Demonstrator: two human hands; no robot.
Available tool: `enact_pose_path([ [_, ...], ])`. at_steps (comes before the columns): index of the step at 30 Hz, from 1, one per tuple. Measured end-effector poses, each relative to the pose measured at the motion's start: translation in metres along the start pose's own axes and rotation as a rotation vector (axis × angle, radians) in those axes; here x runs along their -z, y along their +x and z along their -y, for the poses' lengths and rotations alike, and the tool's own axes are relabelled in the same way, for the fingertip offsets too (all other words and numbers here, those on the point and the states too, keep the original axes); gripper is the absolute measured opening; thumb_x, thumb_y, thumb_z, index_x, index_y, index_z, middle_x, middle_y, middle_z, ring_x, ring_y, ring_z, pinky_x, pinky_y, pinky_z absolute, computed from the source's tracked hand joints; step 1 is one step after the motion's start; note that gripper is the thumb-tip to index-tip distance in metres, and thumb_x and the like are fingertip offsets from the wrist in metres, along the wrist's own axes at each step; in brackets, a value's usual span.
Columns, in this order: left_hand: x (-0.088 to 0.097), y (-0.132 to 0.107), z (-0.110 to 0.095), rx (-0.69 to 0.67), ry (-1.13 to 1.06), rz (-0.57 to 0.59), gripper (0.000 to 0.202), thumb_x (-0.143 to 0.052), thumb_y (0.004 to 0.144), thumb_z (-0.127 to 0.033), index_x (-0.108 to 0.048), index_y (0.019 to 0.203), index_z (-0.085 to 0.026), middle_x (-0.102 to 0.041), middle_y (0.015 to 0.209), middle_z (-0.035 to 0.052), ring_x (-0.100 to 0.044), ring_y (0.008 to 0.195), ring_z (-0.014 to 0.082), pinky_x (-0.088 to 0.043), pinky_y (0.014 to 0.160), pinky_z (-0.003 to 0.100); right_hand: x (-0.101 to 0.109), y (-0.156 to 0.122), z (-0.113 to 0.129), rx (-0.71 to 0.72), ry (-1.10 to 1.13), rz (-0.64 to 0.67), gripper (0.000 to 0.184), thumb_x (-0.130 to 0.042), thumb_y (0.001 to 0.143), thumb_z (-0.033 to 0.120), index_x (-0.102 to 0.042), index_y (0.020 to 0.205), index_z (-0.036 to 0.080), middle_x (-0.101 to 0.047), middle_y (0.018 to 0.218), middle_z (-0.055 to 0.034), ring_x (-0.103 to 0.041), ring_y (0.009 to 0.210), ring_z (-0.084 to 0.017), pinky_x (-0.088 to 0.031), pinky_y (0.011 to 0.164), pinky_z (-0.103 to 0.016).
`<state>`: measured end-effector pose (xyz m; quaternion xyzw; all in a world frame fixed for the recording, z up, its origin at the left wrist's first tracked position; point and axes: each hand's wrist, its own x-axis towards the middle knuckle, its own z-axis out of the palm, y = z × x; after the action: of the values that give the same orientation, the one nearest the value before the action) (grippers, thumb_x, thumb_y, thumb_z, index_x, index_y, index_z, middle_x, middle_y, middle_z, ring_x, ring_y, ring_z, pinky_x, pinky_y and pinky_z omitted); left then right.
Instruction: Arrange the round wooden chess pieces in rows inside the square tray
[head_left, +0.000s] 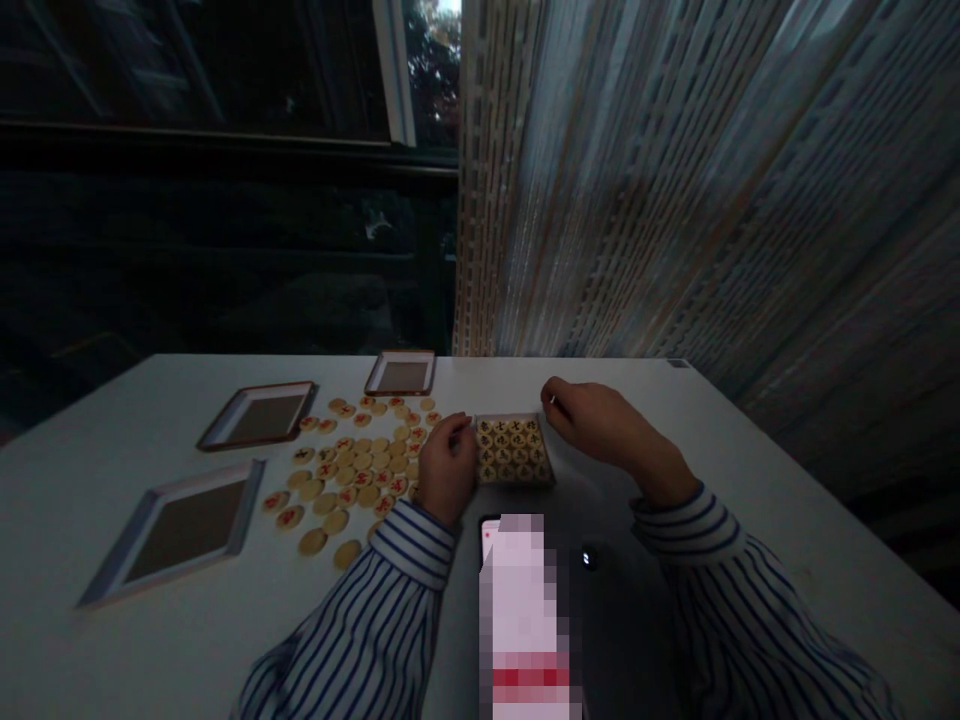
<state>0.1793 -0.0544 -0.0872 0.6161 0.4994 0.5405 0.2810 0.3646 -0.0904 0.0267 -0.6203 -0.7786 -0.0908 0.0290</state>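
A small open box (pixel 552 470) in the middle of the table is filled with rows of round xiangqi pieces (pixel 514 440) marked in black. My left hand (pixel 448 468) is curled closed against the left side of this box; what is inside its fingers, if anything, is hidden. Just off the box's far right corner, my right hand (pixel 596 420) hovers low or rests with thumb and fingers drawn together. Whether it pinches a piece cannot be made out. Many loose xiangqi pieces (pixel 362 461) lie scattered left of my left hand, some showing red or black characters, others plain.
Three shallow trays or lids stand left and back: a pale one (pixel 184 530), a brown-rimmed one (pixel 259 415) and another brown-rimmed one (pixel 401 372). A lit phone (pixel 517 600) lies in front of the box, beside a small dark object with a lit display (pixel 590 558). A curtain (pixel 637 180) hangs behind.
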Motion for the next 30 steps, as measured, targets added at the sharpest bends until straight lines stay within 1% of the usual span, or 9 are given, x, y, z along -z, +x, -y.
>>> enact_pose_path([
  [5,0.011,0.003,-0.012,0.046,-0.083,-0.039,0.023,-0.049,0.076,-0.022,-0.062,0.093,-0.013,-0.064,0.100,0.0101,-0.059,0.095,0.0179,-0.046,0.088,0.034,0.010,-0.013,0.005,-0.027,0.028,-0.106,0.024,-0.032,0.088,0.027,-0.051,0.100,0.017,-0.066,0.085,-0.0065,-0.059,0.075,-0.018,-0.031,0.062,-0.026],
  [8,0.019,0.004,-0.022,0.062,-0.132,-0.065,0.024,-0.051,0.075,-0.023,-0.062,0.094,-0.013,-0.064,0.101,0.0104,-0.059,0.096,0.0180,-0.046,0.088,0.034,0.011,-0.020,0.008,-0.013,0.046,-0.150,0.022,-0.034,0.087,0.026,-0.052,0.097,0.018,-0.066,0.082,-0.0050,-0.058,0.071,-0.016,-0.031,0.060,-0.025],
  [10,0.026,0.004,-0.029,0.073,-0.163,-0.073,0.025,-0.052,0.075,-0.024,-0.063,0.094,-0.013,-0.064,0.100,0.0103,-0.059,0.095,0.0183,-0.048,0.085,0.034,0.011,-0.023,0.009,-0.013,0.062,-0.176,0.021,-0.036,0.087,0.026,-0.053,0.095,0.018,-0.065,0.078,-0.0044,-0.057,0.067,-0.015,-0.030,0.059,-0.025],
  [14,0.050,0.001,-0.048,0.077,-0.181,-0.081,0.027,-0.055,0.074,-0.030,-0.063,0.096,-0.015,-0.066,0.094,0.0080,-0.061,0.089,0.0196,-0.050,0.079,0.034,0.013,-0.030,0.011,-0.006,0.120,-0.233,0.018,-0.038,0.086,0.025,-0.054,0.090,0.017,-0.064,0.074,-0.0038,-0.054,0.064,-0.013,-0.030,0.058,-0.024],
  [17,0.077,-0.001,-0.057,0.037,-0.146,-0.103,0.029,-0.057,0.074,-0.033,-0.064,0.095,-0.014,-0.066,0.094,0.0076,-0.061,0.089,0.0192,-0.048,0.081,0.033,0.016,-0.034,0.015,0.011,0.160,-0.257,0.018,-0.039,0.085,0.024,-0.054,0.089,0.017,-0.063,0.074,-0.0038,-0.054,0.064,-0.013,-0.030,0.058,-0.023],
  [20,0.103,-0.004,-0.058,0.038,-0.122,-0.111,0.031,-0.057,0.074,-0.035,-0.064,0.098,-0.015,-0.065,0.098,0.0075,-0.061,0.090,0.0191,-0.046,0.084,0.035,0.019,-0.036,0.020,0.028,0.179,-0.258,0.017,-0.039,0.085,0.023,-0.055,0.088,0.018,-0.063,0.074,-0.0032,-0.054,0.063,-0.013,-0.030,0.057,-0.023],
  [23,0.123,-0.008,-0.055,0.025,-0.150,-0.129,0.032,-0.058,0.074,-0.036,-0.064,0.098,-0.016,-0.065,0.099,0.0074,-0.061,0.090,0.0194,-0.046,0.085,0.036,0.022,-0.037,0.025,0.053,0.208,-0.263,0.016,-0.040,0.084,0.024,-0.055,0.087,0.018,-0.062,0.073,-0.0023,-0.054,0.063,-0.013,-0.030,0.057,-0.023],
  [26,0.135,-0.012,-0.055,0.020,-0.161,-0.168,0.030,-0.059,0.073,-0.035,-0.064,0.096,-0.016,-0.065,0.098,0.0072,-0.062,0.088,0.0189,-0.048,0.082,0.035,0.024,-0.036,0.031,0.074,0.233,-0.280,0.016,-0.041,0.084,0.023,-0.055,0.087,0.018,-0.062,0.073,-0.0020,-0.054,0.065,-0.013,-0.031,0.059,-0.023],
  [30,0.143,-0.017,-0.054,-0.005,-0.084,-0.177,0.028,-0.058,0.074,-0.035,-0.064,0.094,-0.016,-0.066,0.097,0.0064,-0.062,0.087,0.0183,-0.048,0.081,0.033,0.026,-0.034,0.040,0.101,0.243,-0.276,0.016,-0.041,0.084,0.024,-0.056,0.086,0.018,-0.061,0.073,-0.0019,-0.054,0.065,-0.013,-0.032,0.061,-0.024],
])
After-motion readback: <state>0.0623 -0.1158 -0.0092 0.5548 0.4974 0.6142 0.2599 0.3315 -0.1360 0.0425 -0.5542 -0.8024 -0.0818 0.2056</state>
